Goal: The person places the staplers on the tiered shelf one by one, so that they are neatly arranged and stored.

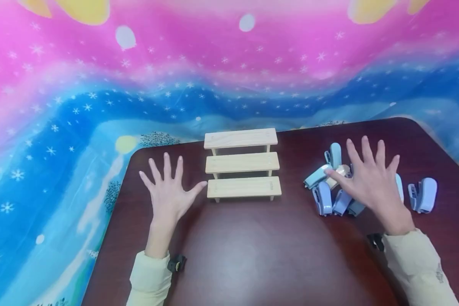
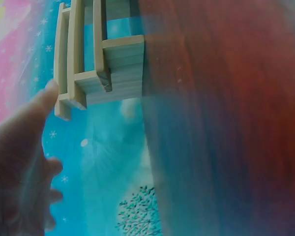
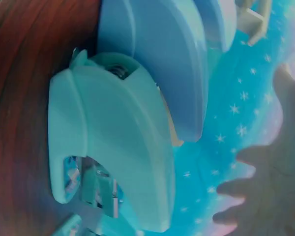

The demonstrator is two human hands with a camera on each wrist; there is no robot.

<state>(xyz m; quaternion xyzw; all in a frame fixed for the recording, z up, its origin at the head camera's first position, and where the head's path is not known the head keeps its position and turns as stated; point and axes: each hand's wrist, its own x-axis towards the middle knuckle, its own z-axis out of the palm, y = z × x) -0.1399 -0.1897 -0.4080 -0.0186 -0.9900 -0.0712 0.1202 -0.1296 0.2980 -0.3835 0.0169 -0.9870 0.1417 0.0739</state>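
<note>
My left hand (image 1: 170, 193) is held over the table with its fingers spread, its thumb tip at the left end of a light wooden three-step stand (image 1: 244, 187). That thumb overlaps the edge of the stand in the left wrist view. With fingers fanned out and nothing in its grasp, my right hand (image 1: 372, 182) hovers over a group of several staplers and hides some of them. Among them are a mint stapler (image 1: 316, 176), a lavender stapler (image 1: 323, 199) and a dark grey stapler (image 1: 355, 207). A teal stapler (image 3: 123, 128) looms large in the right wrist view, beside a blue stapler (image 3: 162, 59).
A single lavender stapler (image 1: 423, 195) stands apart, right of the group. The dark red-brown table (image 1: 245, 250) has rounded far corners. Behind it hangs a pink and blue cloth (image 1: 214, 63) with snowflakes, which also runs down the left side.
</note>
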